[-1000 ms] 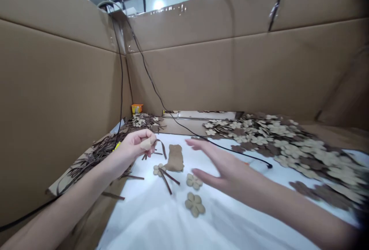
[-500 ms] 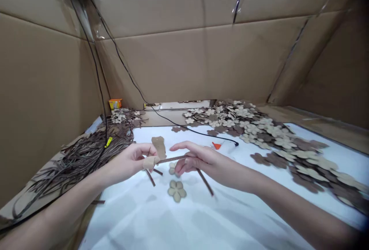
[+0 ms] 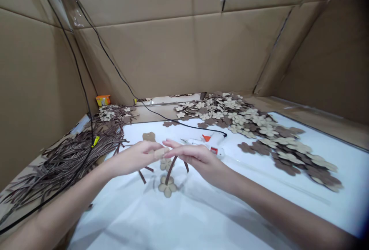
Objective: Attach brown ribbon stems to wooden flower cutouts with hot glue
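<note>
My left hand and my right hand meet at the fingertips over the white board. A tan sleeve wraps one finger of my left hand. A thin brown strip is pinched between my closed fingers, bent so that its two ends hang down below the right fingers. The exact grip is partly hidden. Beneath, a beige five-petal flower piece lies on the board, with another beige flower just behind it. Two short brown strip ends show below my left hand.
A glue gun with an orange trigger lies behind my right hand, its black cable running up left. Brown strips are heaped at left, beige and brown flowers at right. An orange-yellow box stands at back left; cardboard walls enclose everything.
My hands have come together, and the strip that was stretched between them is now bent with both ends hanging. The view has tilted down and shifted right, showing more of the glue gun.
</note>
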Tool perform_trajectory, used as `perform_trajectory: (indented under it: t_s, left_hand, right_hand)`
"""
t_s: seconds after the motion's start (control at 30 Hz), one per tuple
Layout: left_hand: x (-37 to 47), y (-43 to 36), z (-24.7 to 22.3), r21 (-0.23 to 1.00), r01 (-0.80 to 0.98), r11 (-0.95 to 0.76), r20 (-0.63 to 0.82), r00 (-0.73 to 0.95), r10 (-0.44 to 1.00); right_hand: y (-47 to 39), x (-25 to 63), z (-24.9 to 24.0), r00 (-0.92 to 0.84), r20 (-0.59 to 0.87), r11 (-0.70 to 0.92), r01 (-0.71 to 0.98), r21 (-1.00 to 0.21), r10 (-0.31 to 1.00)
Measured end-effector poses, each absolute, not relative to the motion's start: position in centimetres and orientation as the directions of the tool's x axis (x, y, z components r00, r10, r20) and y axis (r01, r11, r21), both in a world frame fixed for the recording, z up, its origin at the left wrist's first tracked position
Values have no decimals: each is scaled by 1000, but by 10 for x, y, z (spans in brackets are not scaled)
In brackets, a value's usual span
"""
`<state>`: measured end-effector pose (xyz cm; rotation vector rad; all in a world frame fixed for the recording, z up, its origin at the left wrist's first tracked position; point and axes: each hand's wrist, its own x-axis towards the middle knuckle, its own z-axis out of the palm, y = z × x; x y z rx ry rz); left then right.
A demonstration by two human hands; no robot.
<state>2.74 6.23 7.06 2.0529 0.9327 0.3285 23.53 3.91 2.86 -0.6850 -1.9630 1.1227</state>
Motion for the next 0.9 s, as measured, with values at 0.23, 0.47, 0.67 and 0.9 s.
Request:
perform_trajectory:
  t_s: [0.23,0.47,0.67,0.9]
  left_hand:
    - [34,53,44,948,271,-168,-73,698,712]
    - [41,45,26,989,5,145,-108,695,710]
    - [43,44,21,974,-10,227,-157,694,702]
    - [42,45,12,951,-40,308,-195,695,692]
  right_hand:
    - [32,229,25,-530,384,472,36,-881,757]
    - [30,225,20,-531,362,535,216,-817,766]
    - [30,223,16,-601,319,526,202,-826,733]
    - [29,225,14,-659,246,303,-29,-953,711]
